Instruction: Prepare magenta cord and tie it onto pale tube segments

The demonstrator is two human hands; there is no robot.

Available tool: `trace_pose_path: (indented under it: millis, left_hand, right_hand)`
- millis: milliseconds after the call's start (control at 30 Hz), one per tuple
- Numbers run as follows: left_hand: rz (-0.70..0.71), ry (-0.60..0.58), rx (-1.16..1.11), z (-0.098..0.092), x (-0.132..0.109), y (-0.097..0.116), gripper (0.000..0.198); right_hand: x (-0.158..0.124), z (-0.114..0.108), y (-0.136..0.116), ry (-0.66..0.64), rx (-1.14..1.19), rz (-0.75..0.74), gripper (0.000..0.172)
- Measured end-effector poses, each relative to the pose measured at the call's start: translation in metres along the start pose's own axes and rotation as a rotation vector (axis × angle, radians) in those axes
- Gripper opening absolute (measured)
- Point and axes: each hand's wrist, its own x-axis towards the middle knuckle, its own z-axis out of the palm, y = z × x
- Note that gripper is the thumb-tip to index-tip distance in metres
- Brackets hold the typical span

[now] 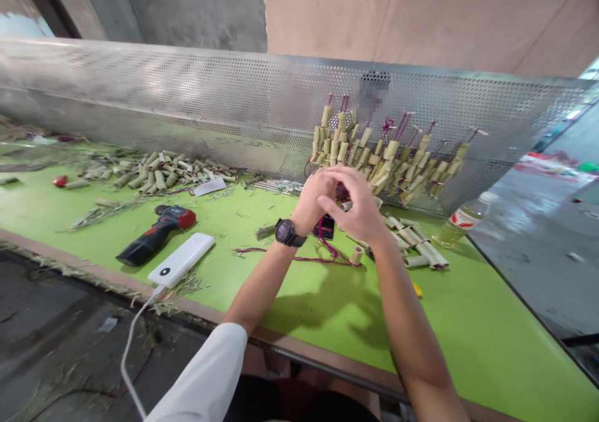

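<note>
My left hand point(314, 198), with a black watch point(287, 233) on its wrist, is raised over the green table. My right hand point(360, 206) meets it, curved, with thumb and fingers apart and their tips at the left hand. The left fingers are mostly hidden, and nothing held shows clearly. Below the hands lies a purple cord point(299, 259) with a short bamboo piece point(356, 255) at its end. A small black device point(324, 227) shows partly beneath them. Behind, bundles of bamboo tubes point(369, 150) strung on purple cord lean against a perforated metal panel point(210, 97).
To the left lie a cordless drill point(156, 235), a white power bank point(183, 260) with a cable, and a heap of cut bamboo tubes point(159, 171). More tubes point(418, 244) and a bottle of yellowish liquid point(465, 221) stand near the table's right edge.
</note>
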Motion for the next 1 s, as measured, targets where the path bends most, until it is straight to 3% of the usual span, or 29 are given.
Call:
trace_pose_path:
  millis: [133,233,367,467,633,833,1000]
  left_hand:
    - [0.233,0.012,-0.013,-0.019,0.013,-0.006,0.035]
    - [0.312,0.035,-0.005,-0.026,0.004,0.004,0.031]
    - [0.417,0.017,-0.023,-0.027,-0.009,0.027,0.037]
    - [0.416,0.014,-0.029,-0.028,-0.013,0.036,0.042]
    - [0.413,-0.032,-0.054,-0.030,-0.014,0.040,0.039]
    - [0.423,-0.055,-0.054,-0.028,-0.015,0.041,0.035]
    - [0.440,-0.040,-0.007,-0.027,-0.015,0.041,0.034]
  right_hand:
    - [0.002,-0.019,0.029,0.193,0.092,0.162,0.039]
    - [-0.002,-0.029,0.048,0.068,0.278,0.306,0.037]
    - [-0.008,-0.041,0.057,-0.103,0.411,0.317,0.041]
    - [-0.011,-0.053,0.054,-0.114,0.470,0.317,0.047]
    - [-0.016,-0.071,0.053,-0.146,0.493,0.441,0.045]
    - [-0.020,-0.077,0.062,0.038,0.363,0.465,0.044]
    - [-0.019,-0.076,0.066,0.102,0.277,0.404,0.046]
